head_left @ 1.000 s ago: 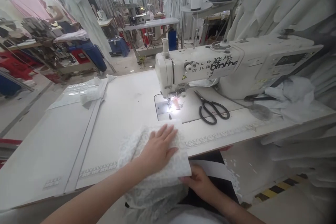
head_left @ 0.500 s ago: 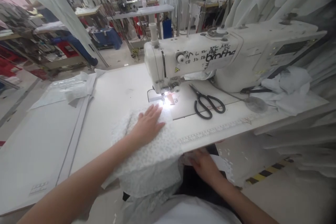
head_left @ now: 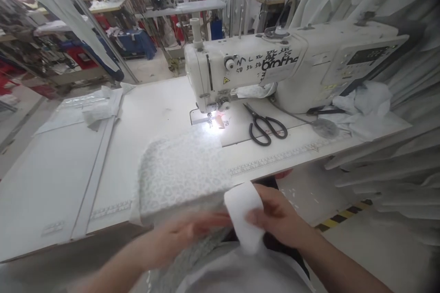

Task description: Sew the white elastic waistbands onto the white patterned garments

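In front of the table's edge, my right hand (head_left: 277, 213) is closed on a white fabric strip (head_left: 242, 210), its thumb pressed on the face of the strip. The strip curves downward over my lap. Blurred by motion, my left hand (head_left: 185, 233) points its fingers at the strip's left side; whether it grips anything does not show. A pale leopard-patterned fabric (head_left: 182, 169) lies on the table and hangs over the front edge. Its far end reaches the lit needle area of the white sewing machine (head_left: 240, 68).
Black-handled scissors (head_left: 266, 126) lie right of the needle. A printed ruler (head_left: 271, 160) runs along the table's front edge. Crumpled white fabric (head_left: 364, 103) sits at the right end, and clear plastic with white scraps (head_left: 91, 105) at the left. White garments (head_left: 371, 160) hang at the right.
My left hand has left the patterned fabric by the needle and moved down toward my lap. My right hand has come up from below the table edge, bringing the white strip into plain view.
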{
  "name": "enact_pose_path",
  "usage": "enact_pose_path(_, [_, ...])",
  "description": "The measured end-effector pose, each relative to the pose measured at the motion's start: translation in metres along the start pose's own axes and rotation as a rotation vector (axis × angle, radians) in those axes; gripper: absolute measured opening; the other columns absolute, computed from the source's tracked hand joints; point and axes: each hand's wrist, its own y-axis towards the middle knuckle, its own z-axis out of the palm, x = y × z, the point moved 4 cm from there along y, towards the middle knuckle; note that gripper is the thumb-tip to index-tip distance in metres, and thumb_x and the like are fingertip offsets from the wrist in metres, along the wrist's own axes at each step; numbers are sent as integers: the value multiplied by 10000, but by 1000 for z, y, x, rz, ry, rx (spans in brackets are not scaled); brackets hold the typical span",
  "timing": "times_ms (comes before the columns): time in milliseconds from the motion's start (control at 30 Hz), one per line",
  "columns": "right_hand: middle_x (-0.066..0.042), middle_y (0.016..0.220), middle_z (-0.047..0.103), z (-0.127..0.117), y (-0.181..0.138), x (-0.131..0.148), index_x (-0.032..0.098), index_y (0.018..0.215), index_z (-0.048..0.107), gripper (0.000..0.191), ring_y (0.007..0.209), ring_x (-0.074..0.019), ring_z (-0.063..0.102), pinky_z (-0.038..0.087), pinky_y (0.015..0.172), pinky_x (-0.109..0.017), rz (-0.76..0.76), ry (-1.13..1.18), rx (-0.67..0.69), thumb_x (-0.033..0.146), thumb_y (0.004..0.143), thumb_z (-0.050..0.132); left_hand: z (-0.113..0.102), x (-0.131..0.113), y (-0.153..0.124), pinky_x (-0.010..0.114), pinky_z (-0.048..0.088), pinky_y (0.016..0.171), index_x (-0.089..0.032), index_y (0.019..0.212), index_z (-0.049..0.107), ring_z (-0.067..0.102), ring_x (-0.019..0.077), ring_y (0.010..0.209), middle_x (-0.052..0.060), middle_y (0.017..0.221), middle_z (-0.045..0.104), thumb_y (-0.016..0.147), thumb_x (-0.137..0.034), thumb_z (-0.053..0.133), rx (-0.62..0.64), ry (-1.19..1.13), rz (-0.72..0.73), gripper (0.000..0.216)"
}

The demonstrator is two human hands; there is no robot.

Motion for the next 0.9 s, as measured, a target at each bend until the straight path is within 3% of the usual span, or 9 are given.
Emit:
enact_pose_path(33, [-23, 794, 586, 11, 1, 11, 196, 895, 596, 169, 716, -161, 551, 457, 633, -265, -104, -14, 30, 342, 829, 542, 21, -2, 11, 484, 414, 953, -244, 1221, 553, 451, 330, 1191, 78, 1274, 519, 738, -771, 279, 109, -238, 52, 765])
enact_pose_path(100, [-30, 785, 597, 33, -2, 19, 194, 855, 604, 128, 736, -164, 552, 452, 687, -277, -292, -124, 119, 284, 847, 513, 32, -7, 32, 470, 426, 942, -186, 1262, 510, 421, 333, 1219, 104, 1295, 497, 742, -779, 228, 84, -572, 103, 837])
enact_pose_path(200, [-43, 724, 569, 49, -8, -8, 170, 710, 564, 198, 704, -171, 520, 428, 685, -296, -356, -400, 182, 238, 856, 448, -4, -21, 45, 363, 455, 930, -198, 1223, 521, 454, 261, 1205, 71, 1225, 560, 839, -537, 421, -363, -703, 203, 522])
enact_pose_path(300, [-25, 707, 549, 41, -11, -53, 162, 726, 551, 165, 664, -159, 497, 411, 633, -271, -73, -490, 150, 211, 841, 445, -35, -36, 37, 282, 513, 791, -181, 1052, 587, 605, 210, 984, 56, 995, 659, 801, -289, 583, -706, -632, 279, 273])
enact_pose_path(367, [-13, 782, 570, 33, -11, -67, 169, 892, 565, 114, 694, -156, 506, 412, 633, -252, 77, -382, 104, 241, 818, 516, -30, -40, 37, 287, 526, 695, -159, 1004, 586, 640, 195, 816, 61, 886, 667, 793, -276, 605, -643, -606, 251, 243])
enact_pose_path(500, [-5, 802, 564, 34, -7, -57, 174, 956, 542, 166, 705, -147, 499, 401, 628, -238, 56, -155, 2, 288, 841, 505, -15, -38, 47, 318, 521, 654, -121, 973, 574, 636, 199, 737, 98, 847, 660, 812, -365, 574, -495, -563, 173, 292])
enact_pose_path(600, [3, 724, 534, 41, -10, -59, 173, 907, 526, 169, 642, -134, 480, 396, 590, -233, 66, -47, -73, 302, 890, 417, -43, -41, 56, 324, 511, 689, -102, 922, 593, 624, 211, 796, 127, 913, 651, 811, -405, 544, -603, -339, 200, 327])
enact_pose_path(733, [14, 658, 463, 38, -19, -86, 174, 723, 489, 236, 610, -126, 433, 377, 562, -228, 127, -130, -229, 337, 886, 440, -99, -49, 71, 305, 476, 638, -134, 880, 613, 598, 189, 745, 89, 878, 646, 831, -421, 455, -749, 355, 148, 331])
enact_pose_path(900, [-88, 1052, 496, 28, -8, -100, 152, 689, 598, 226, 984, -215, 475, 401, 837, -295, 16, -222, -383, 319, 827, 534, -135, -51, 103, 283, 382, 558, -161, 713, 561, 505, 161, 612, 18, 642, 544, 777, -305, 512, -804, 736, 120, 165])
